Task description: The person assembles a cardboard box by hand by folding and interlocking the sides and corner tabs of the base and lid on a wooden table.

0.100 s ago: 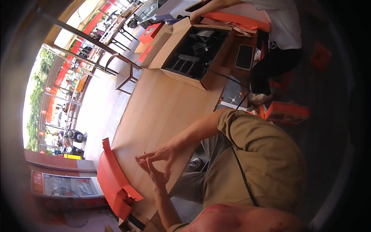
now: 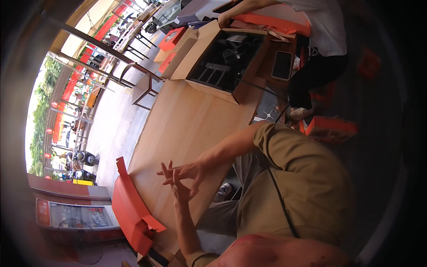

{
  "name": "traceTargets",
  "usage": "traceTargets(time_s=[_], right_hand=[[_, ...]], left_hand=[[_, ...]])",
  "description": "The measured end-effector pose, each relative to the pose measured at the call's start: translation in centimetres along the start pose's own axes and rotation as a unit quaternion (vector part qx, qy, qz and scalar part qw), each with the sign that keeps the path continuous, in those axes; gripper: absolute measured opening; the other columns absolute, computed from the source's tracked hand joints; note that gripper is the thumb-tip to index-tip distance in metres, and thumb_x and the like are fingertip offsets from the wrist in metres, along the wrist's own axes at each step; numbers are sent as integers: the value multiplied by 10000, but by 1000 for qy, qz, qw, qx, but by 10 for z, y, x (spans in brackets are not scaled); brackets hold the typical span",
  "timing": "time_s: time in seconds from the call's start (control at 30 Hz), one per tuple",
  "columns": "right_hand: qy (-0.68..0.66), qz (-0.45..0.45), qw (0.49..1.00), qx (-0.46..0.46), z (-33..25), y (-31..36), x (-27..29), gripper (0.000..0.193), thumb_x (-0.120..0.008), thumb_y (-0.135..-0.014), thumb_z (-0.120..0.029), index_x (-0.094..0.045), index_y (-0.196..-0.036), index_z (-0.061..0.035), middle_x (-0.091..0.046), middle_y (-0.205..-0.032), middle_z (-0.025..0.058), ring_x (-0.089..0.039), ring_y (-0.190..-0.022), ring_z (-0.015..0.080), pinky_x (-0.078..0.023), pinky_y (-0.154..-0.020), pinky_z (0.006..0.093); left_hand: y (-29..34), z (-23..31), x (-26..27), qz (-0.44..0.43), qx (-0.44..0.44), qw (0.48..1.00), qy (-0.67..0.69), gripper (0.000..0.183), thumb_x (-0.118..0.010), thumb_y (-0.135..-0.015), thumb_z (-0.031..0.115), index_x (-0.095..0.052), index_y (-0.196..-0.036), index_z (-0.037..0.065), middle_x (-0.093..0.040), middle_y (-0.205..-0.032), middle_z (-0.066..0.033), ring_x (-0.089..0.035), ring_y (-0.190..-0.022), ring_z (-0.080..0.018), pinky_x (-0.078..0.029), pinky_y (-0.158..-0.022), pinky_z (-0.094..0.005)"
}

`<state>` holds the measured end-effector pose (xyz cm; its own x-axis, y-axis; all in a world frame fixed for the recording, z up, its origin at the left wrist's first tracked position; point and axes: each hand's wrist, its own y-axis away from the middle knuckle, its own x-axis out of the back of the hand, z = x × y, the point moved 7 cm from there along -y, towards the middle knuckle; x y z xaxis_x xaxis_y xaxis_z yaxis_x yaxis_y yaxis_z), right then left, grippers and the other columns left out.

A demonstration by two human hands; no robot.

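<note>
My left hand and my right hand meet above the near part of the wooden table. The fingers of both are stretched and apart, and they cross or touch one another at the tips. I see nothing held in either one. Closest to them, on the left, is an orange-red folded cardboard piece at the table's edge. Farther along the table stands an open cardboard box with dark contents and what look like cables in it.
Beside the box lies a phone. Another person stands at the far right, one hand at the box flap. Orange boxes rest low on the right. A chair stands left of the table, and a glass-fronted cooler is at the lower left.
My two hands have shifted slightly, and their fingers now cross with the tips pointing more upward. The far person's hand stays at the box flap.
</note>
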<state>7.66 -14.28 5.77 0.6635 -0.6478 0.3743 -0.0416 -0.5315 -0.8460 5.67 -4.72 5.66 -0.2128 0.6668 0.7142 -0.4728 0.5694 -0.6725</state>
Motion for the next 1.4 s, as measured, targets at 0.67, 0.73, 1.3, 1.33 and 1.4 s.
traceTargets(time_s=[0.67, 0.73, 1.3, 1.33, 1.4], right_hand=[[-468, -26, 776, -422, 54, 49, 11, 854, -575, -992, -295, -186, -1736, -140, -521, -1459, 117, -527, -1241, 190, -443, -1051, 301], [-438, -23, 796, -418, 67, 55, 13, 910, -590, -1002, -279, -89, -1745, -126, -470, -1573, 162, -472, -1415, 231, -420, -1169, 375], [-47, 94, 932, -348, 96, 49, 38, 988, -734, -1021, -268, -54, -1728, -157, -298, -1645, 272, -719, -935, 260, -636, -587, 341], [-58, 86, 923, -370, 93, 48, 37, 995, -739, -1017, -286, -58, -1729, -153, -293, -1654, 257, -712, -960, 255, -636, -644, 345], [-70, 76, 912, -396, 83, 39, 38, 1002, -744, -1012, -300, -63, -1730, -148, -294, -1658, 241, -706, -973, 250, -635, -708, 350]], left_hand=[[-8, -26, -40, -10, 169, 985, 35, 555, -790, -860, 228, -549, -1338, 83, -711, -1023, -191, -693, -866, -489, -553, -716, -558], [-11, -35, -39, 4, 172, 984, 41, 640, -790, -875, 222, -502, -1431, 88, -716, -1078, -210, -702, -922, -501, -568, -742, -563], [10, -73, -1, 141, 295, 945, -7, 706, -762, -916, 102, -436, -1541, 55, -530, -1470, -186, -716, -927, -261, -605, -740, -374], [11, -71, -2, 136, 311, 941, 4, 696, -756, -930, 116, -433, -1543, 57, -531, -1458, -178, -712, -931, -251, -602, -734, -367], [11, -69, -1, 127, 334, 934, 9, 695, -749, -930, 116, -429, -1544, 58, -529, -1458, -174, -711, -924, -243, -596, -728, -363]])
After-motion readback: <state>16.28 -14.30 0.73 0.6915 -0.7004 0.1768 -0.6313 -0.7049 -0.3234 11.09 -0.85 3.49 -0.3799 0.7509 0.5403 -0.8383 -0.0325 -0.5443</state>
